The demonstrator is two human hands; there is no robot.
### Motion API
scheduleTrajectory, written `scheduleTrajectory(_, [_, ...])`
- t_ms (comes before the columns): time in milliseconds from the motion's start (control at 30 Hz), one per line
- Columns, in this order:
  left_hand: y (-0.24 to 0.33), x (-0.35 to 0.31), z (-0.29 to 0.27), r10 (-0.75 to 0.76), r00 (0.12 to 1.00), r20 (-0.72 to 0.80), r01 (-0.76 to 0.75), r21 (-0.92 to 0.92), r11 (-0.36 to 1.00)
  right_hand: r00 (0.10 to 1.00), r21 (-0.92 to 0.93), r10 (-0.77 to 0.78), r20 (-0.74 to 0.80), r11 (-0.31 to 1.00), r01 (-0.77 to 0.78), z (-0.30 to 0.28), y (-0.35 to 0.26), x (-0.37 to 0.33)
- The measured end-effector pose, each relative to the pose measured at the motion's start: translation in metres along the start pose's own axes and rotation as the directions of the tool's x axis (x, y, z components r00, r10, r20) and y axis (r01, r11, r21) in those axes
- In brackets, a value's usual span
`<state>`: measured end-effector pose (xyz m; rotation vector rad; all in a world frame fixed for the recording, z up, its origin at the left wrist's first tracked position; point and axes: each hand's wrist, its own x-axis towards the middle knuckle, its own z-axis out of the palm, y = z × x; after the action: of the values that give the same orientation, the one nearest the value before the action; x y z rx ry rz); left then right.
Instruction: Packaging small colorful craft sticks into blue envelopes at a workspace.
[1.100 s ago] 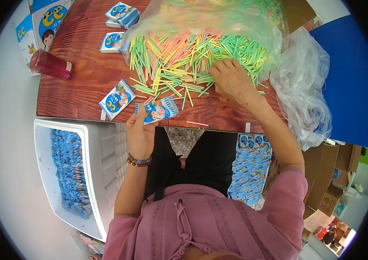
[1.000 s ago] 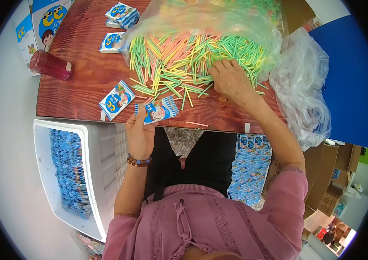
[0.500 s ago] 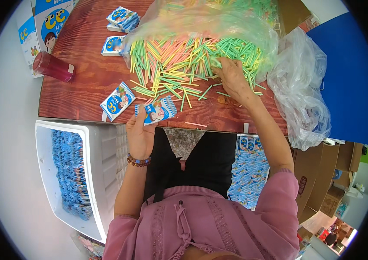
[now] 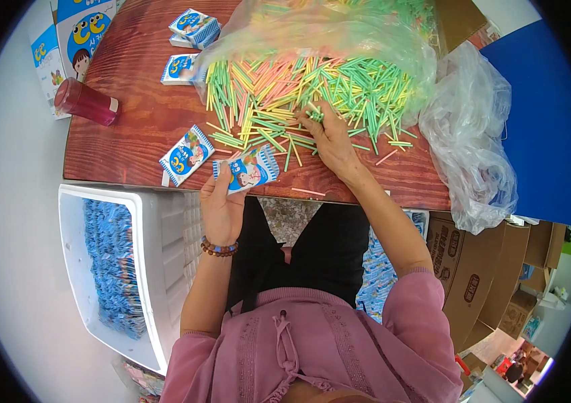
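Note:
Between thumb and fingers, my left hand point(image 4: 221, 201) holds a blue-and-white candy packet point(image 4: 256, 168) over the table's front edge. My right hand point(image 4: 331, 140) is closed on a small bunch of candy sticks point(image 4: 313, 114), green ends showing at the fingertips. It is at the near edge of a large loose pile of green, yellow and pink candy sticks point(image 4: 359, 87). The pile spills from a clear plastic bag point(image 4: 325, 33). Another packet point(image 4: 186, 155) lies on the table left of the held one.
Several packets point(image 4: 194, 28) lie at the table's back left, near a red-capped pink jar point(image 4: 90, 102). A white foam box point(image 4: 139, 269) full of packets stands left below the reddish wooden table point(image 4: 131, 148). Crumpled plastic point(image 4: 470, 134) hangs at the right edge, with cardboard boxes point(image 4: 473, 269) below.
My right hand has moved left and toward me, drawing candy sticks from the pile's right side. My left hand keeps its hold on the packet, almost unmoved.

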<state>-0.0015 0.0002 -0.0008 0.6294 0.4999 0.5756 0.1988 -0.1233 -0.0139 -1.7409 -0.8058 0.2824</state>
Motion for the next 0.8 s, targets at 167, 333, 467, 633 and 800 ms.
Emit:
scheduleTrajectory(167, [0.000,0.001,0.003,0.003,1.000,-0.026,-0.003,-0.002,1.000,0.996,-0.122,-0.074,0.046,0.989,0.079,-0.002,-0.003,-0.003])
scheduleTrajectory(333, [0.000,0.002,-0.003,-0.015,1.000,-0.014,0.015,-0.002,1.000,0.972,-0.400,-0.207,0.112,0.886,0.235,0.000,-0.002,-0.009])
scheduleTrajectory(467, [0.001,0.002,0.002,-0.012,0.999,-0.030,0.012,0.004,1.000,0.978,-0.316,-0.166,0.129,0.927,0.200,0.001,0.000,-0.009])
scheduleTrajectory(633, [0.001,0.005,0.009,-0.030,0.999,-0.045,0.030,0.008,1.000,0.997,-0.019,-0.071,0.021,0.997,0.071,-0.006,-0.008,-0.007])
scheduleTrajectory(800, [-0.004,0.015,0.025,-0.019,1.000,0.006,0.018,0.048,0.999,0.964,0.845,0.194,-0.183,0.531,0.053,-0.007,-0.049,-0.003])
